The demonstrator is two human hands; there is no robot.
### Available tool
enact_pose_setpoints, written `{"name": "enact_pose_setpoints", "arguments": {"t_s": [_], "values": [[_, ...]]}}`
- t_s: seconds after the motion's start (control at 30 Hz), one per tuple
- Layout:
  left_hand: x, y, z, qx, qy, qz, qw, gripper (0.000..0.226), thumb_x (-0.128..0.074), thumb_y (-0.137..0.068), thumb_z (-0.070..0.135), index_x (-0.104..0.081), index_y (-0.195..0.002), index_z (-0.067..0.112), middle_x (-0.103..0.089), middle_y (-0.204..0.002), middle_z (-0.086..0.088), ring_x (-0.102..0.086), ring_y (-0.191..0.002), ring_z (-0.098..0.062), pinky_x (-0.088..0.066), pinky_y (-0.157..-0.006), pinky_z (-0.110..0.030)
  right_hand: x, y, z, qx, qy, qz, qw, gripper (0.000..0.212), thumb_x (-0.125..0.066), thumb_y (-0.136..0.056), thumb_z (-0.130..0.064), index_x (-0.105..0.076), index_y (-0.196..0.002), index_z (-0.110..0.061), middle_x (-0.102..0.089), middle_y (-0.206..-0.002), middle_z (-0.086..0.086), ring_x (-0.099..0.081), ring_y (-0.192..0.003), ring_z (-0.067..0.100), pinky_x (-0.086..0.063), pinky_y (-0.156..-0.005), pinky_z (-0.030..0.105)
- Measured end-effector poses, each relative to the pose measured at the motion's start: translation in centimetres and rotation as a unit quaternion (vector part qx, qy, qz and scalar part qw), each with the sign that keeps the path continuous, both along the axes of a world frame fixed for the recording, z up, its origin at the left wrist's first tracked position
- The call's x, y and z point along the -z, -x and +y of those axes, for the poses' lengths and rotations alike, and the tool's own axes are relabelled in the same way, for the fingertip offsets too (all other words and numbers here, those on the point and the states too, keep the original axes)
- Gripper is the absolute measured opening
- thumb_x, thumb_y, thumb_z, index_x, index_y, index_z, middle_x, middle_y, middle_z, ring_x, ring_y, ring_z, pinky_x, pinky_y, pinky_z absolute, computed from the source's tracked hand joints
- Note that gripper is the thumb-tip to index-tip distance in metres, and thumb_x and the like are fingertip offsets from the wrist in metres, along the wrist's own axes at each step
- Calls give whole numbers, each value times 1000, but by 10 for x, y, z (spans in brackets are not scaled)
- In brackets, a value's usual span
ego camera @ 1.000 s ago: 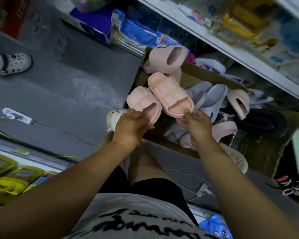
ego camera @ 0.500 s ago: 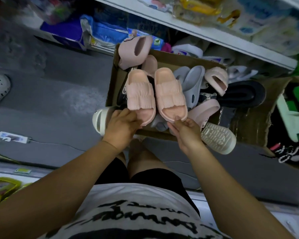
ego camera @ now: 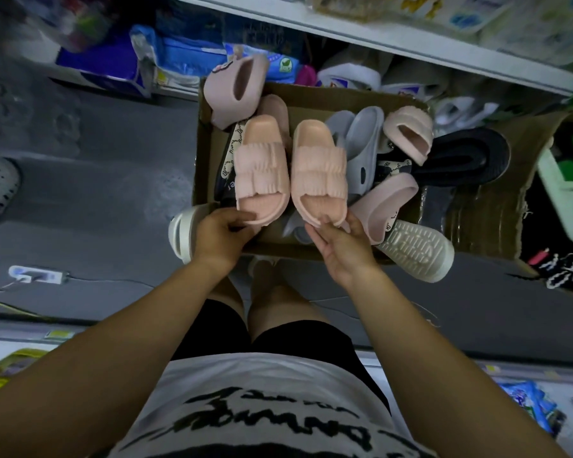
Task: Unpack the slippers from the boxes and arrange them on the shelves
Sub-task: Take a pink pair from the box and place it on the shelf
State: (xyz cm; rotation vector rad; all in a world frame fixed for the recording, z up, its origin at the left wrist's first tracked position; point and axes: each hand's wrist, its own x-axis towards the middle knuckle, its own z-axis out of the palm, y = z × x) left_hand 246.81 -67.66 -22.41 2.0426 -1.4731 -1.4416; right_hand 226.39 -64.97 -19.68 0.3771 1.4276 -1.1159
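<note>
Pink foam sits at the centre. A left pale pink ruched-strap slipper (ego camera: 262,173) and a right pale pink ruched-strap slipper (ego camera: 318,173) are held side by side, nearly touching, with their open toes toward the person. Both hang just above an open brown cardboard box (ego camera: 203,166) on the grey floor (ego camera: 96,160).

The left hand (ego camera: 222,233) has its grip closed on the toe end of the left slipper, thumb on top. The right hand (ego camera: 341,246) grips the toe end of the right slipper, fingers curled under its edge.

Inside the box lie pale grey slippers (ego camera: 361,150), and a black slipper (ego camera: 460,157) lies to the right. A mauve slipper (ego camera: 235,87) is perched on the far left corner. A white ribbed-sole slipper (ego camera: 414,249) overhangs the near right corner. A white shelf (ego camera: 377,38) runs along the far side.
</note>
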Motion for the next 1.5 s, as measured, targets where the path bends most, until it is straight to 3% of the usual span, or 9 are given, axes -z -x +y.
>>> {"name": "enact_pose_setpoints", "arguments": {"t_s": [0.13, 0.23, 0.33, 0.5, 0.77, 1.03, 1.17, 1.4, 1.5], "values": [[-16, 12, -3, -105, -90, 78, 987, 23, -78, -89, 19, -77, -103, 2, -71, -95, -4, -63, -76, -2, -47, -66, -3, -8, -1, 2, 40, 36, -22, 998, 44, -56, -96, 10, -52, -135, -12, -62, -135, 17, -61, -126, 33, -60, -90, 42], [-21, 18, -7, -183, -146, 182, 955, 44, -78, -83, 53, -74, -91, 9, -68, -90, -8, -63, -87, -20, -53, -98, -32, -12, -5, 0, -6, 63, -12, 998, 45, -57, -96, 9, -50, -131, -18, -61, -136, 14, -62, -123, 31, -61, -87, 39], [-29, 24, -10, -192, -160, 237, 939, 69, -74, -67, 77, -79, -82, 9, -76, -97, -14, -71, -99, -30, -47, -106, -48, -13, -18, -5, -92, 74, 6, 993, 46, -59, -95, 9, -51, -129, -21, -64, -127, 11, -66, -112, 24, -61, -82, 32], [-40, 32, -12, -212, -156, 264, 928, 24, -72, -93, 32, -78, -89, 9, -77, -101, -18, -71, -106, -35, -54, -101, -46, -9, -40, -6, -179, 67, 27, 981, 40, -64, -94, 4, -54, -120, -24, -63, -131, 15, -63, -118, 27, -59, -78, 28], [-38, 13, -7, -235, -173, 276, 916, 33, -74, -89, 28, -75, -108, 1, -78, -106, -10, -73, -105, -24, -55, -101, -38, 2, -14, -2, -183, -14, 30, 982, 52, -54, -101, -42, -54, -139, -7, -67, -132, 12, -64, -121, 26, -54, -98, 41], [-51, 5, -4, -229, -200, 347, 887, 52, -72, -81, 33, -69, -116, -6, -74, -117, -15, -70, -114, -23, -54, -101, -32, -3, -30, -16, -140, 18, -69, 988, 31, -48, -107, -25, -63, -123, -3, -70, -125, 18, -68, -116, 29, -59, -93, 41], [-55, -5, -6, -258, -208, 354, 875, 45, -71, -81, 31, -71, -112, -2, -75, -115, -15, -71, -112, -26, -56, -98, -37, -5, -22, -13, -130, 15, -54, 990, 27, -50, -107, -19, -64, -119, 0, -73, -116, 17, -73, -105, 27, -63, -80, 37], [-82, -19, -9, -272, -206, 365, 866, 47, -68, -82, 30, -67, -116, -3, -73, -114, -21, -73, -103, -31, -62, -82, -35, -23, -13, -14, -182, 20, 19, 983, 22, -51, -106, -19, -63, -116, -4, -69, -125, 19, -68, -113, 30, -54, -101, 47], [-98, -30, -16, -284, -184, 374, 864, 30, -60, -95, 26, -68, -109, 1, -76, -102, -15, -76, -89, -23, -63, -77, -33, -36, -15, -19, -185, 39, 98, 977, 35, -56, -104, -18, -53, -138, -13, -62, -136, 10, -64, -118, 28, -56, -97, 47]]}}
